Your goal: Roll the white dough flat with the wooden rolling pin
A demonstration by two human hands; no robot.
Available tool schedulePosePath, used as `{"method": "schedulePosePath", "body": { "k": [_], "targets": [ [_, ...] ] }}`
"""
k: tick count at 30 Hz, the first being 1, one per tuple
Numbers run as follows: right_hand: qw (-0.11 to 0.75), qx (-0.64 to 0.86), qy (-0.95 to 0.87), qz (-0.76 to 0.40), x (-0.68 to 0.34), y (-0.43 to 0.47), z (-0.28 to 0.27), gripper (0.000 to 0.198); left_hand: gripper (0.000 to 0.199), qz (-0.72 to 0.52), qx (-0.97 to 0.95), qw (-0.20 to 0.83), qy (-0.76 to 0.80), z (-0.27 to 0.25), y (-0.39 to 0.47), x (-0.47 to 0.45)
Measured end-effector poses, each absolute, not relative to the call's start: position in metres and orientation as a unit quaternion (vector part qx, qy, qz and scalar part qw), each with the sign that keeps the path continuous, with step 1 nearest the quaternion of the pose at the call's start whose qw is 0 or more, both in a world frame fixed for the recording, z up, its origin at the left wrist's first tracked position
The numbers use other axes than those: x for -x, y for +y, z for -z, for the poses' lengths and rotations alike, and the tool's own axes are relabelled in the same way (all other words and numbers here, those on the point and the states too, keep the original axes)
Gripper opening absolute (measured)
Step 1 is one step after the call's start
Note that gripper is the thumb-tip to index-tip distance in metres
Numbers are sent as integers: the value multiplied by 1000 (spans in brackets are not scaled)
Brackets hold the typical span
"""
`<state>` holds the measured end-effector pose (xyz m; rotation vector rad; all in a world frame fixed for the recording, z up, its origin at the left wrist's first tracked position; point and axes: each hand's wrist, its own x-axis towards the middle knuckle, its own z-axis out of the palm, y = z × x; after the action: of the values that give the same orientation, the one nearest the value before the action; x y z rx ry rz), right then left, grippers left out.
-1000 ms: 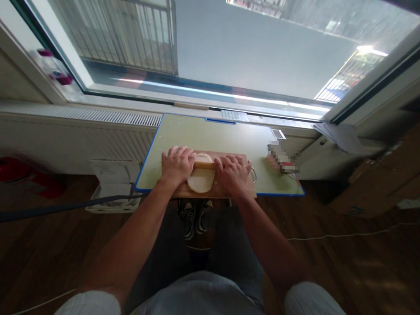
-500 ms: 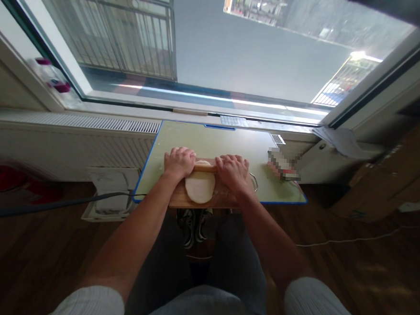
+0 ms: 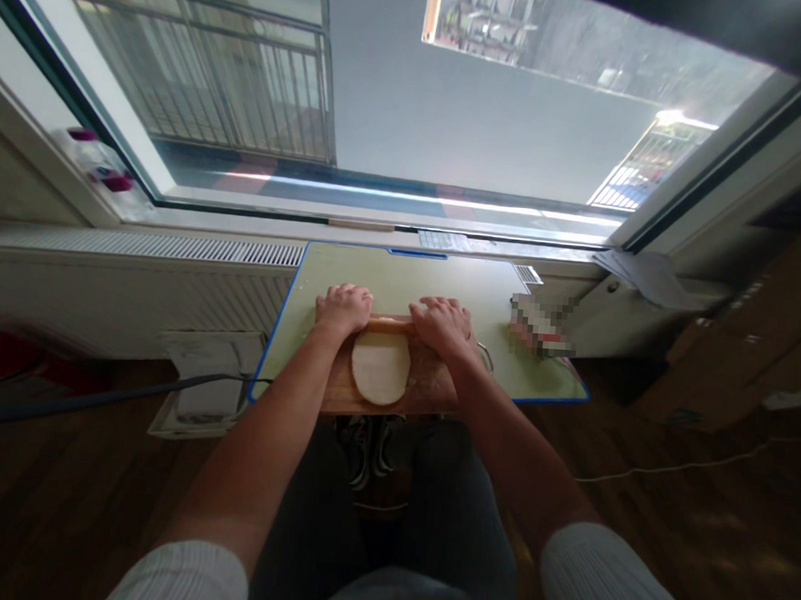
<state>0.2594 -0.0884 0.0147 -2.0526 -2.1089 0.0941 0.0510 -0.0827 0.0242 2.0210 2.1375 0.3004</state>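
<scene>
My left hand (image 3: 345, 310) and my right hand (image 3: 443, 324) are closed over the two ends of a wooden rolling pin (image 3: 390, 325). The bare middle of the pin shows between them, lying crosswise at the far edge of a flat, pale round of dough (image 3: 380, 369). That dough rests on a brown wooden cutting board (image 3: 430, 392) with a metal handle (image 3: 485, 357) at its right end. My fingers hide both ends of the pin and part of the board's far side.
Under the board is a pale green folding table (image 3: 358, 268) with a blue rim. A blurred-out item (image 3: 541, 326) lies on its right side. Beyond stand a radiator (image 3: 136, 245) and a window; a bottle (image 3: 101, 160) is on the sill at left. A cardboard box (image 3: 733, 342) is at right.
The rolling pin, with both hands on it, has moved away from me over the dough to its far edge. My view has tilted up slightly, so the table appears lower.
</scene>
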Motion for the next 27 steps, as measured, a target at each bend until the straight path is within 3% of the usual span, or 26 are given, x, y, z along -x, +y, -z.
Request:
{"method": "schedulePosePath", "body": {
  "k": [8,14,27],
  "targets": [
    [71,642,-762,41,-264,-120,-13,41,44,-126,-693,51,708,-17,-103,-50],
    [138,654,-740,70,-259,-147,-12,47,44,-153,-705,9,693,-12,-127,-51],
    [198,652,-731,8,-264,-185,1,48,46,-197,-715,-5,671,-3,-158,-49]
  ]
}}
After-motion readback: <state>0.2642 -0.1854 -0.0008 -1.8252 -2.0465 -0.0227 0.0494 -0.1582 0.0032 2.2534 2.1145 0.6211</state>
